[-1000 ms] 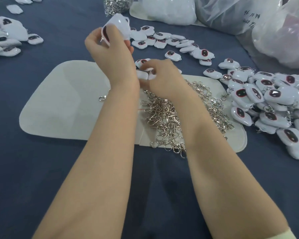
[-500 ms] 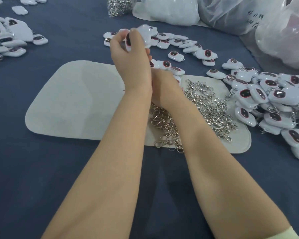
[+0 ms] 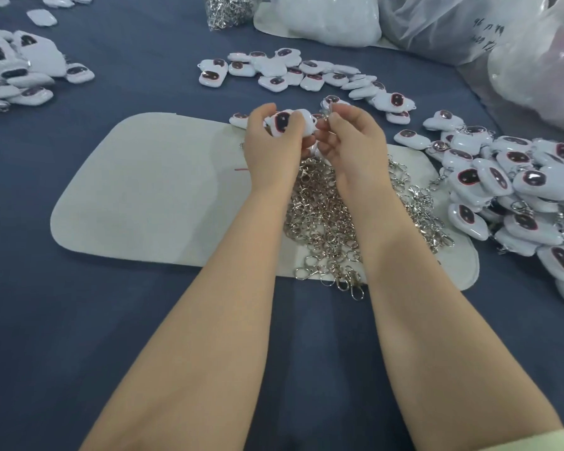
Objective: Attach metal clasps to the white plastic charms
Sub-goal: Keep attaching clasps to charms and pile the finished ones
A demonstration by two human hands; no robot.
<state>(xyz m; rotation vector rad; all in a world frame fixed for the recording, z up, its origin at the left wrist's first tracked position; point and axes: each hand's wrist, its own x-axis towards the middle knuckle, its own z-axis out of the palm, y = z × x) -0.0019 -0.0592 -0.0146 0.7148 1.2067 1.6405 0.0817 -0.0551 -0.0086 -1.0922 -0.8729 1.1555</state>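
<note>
My left hand grips a white plastic charm with a dark oval patch, held up over the far edge of the white mat. My right hand pinches a small metal clasp right beside the charm's loop end. Both hands nearly touch. Below them a heap of loose metal clasps lies on the mat.
Loose charms lie in a row beyond the hands. A big pile of charms with clasps sits at the right, another pile at far left. A bag of clasps and plastic bags stand at the back.
My left hand brought the charm down and toward me from up high at the left. My right hand rose out of the clasp heap with a clasp and met the charm.
</note>
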